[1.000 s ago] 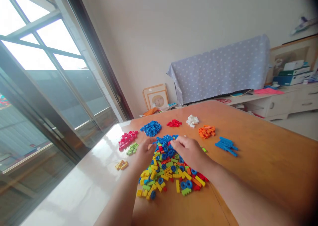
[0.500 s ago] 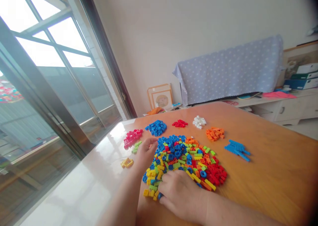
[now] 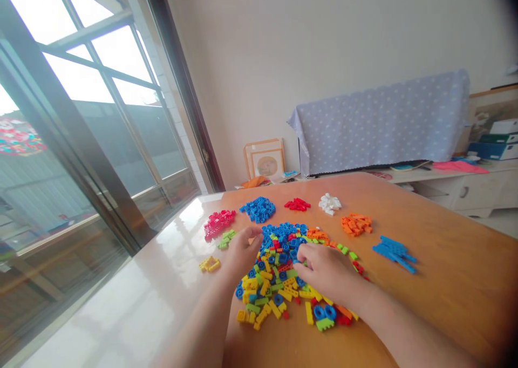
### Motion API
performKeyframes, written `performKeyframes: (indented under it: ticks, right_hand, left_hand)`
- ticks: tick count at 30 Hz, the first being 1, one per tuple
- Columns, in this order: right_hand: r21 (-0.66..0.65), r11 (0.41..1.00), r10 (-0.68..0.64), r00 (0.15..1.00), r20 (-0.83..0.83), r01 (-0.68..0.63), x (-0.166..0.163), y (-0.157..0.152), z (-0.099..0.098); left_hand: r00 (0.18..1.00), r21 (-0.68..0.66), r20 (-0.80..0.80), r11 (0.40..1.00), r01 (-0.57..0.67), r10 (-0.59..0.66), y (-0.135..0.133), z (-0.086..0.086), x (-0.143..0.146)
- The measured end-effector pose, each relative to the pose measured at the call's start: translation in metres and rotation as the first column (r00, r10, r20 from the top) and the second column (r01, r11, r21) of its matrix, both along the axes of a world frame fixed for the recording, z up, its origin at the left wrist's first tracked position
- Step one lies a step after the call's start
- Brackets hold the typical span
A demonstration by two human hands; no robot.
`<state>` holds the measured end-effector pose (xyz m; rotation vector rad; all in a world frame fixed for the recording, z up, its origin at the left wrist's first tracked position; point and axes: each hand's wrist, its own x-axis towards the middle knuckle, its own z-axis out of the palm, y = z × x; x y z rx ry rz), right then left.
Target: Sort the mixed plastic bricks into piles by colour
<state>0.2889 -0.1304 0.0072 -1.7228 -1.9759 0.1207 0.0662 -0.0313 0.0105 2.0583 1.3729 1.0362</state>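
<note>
A mixed pile of toy building bricks lies on the table, in blue, yellow, green, red and orange. At the pile's upper left edge is my left hand, its fingers curled toward the thumb; whatever they hold, if anything, is hidden. My right hand reaches over the right part of the pile, thumb and forefinger apart, close to blue bricks. It covers many of the red and orange bricks. Two blue round bricks and a green brick lie at the near edge, below my right hand.
Sorted groups surround the pile: yellow, light green, pink-red, blue, red, white, orange and long blue pieces. Behind the wooden table stands a white cabinet.
My right hand has moved up and right from the near side of the pile, and bricks there now lie more spread out. My left hand stays at the pile's left edge.
</note>
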Motion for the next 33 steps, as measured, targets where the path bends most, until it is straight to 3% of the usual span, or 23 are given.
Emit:
performKeyframes:
  ticks: [7,17,28,33]
  right_hand:
    - [-0.112,0.992,-0.064,0.991,-0.118,0.051,0.020,0.008,0.003]
    - [-0.051,0.994,-0.109,0.977,-0.186,0.101,0.030,0.014,0.000]
    - [-0.013,0.995,-0.104,0.972,-0.212,0.104,0.030,0.014,-0.002]
    - [-0.002,0.995,-0.099,0.969,-0.226,0.101,0.029,0.013,0.000]
  left_hand:
    - [0.990,0.054,-0.123,0.996,0.078,-0.070,0.000,-0.008,-0.001]
    - [0.891,0.082,-0.388,0.954,0.289,-0.237,-0.007,-0.006,0.005]
    - [0.843,0.092,-0.536,0.990,0.109,-0.043,0.004,-0.014,-0.003]
    - [0.856,0.127,-0.514,0.980,0.152,-0.066,-0.002,-0.015,0.005]
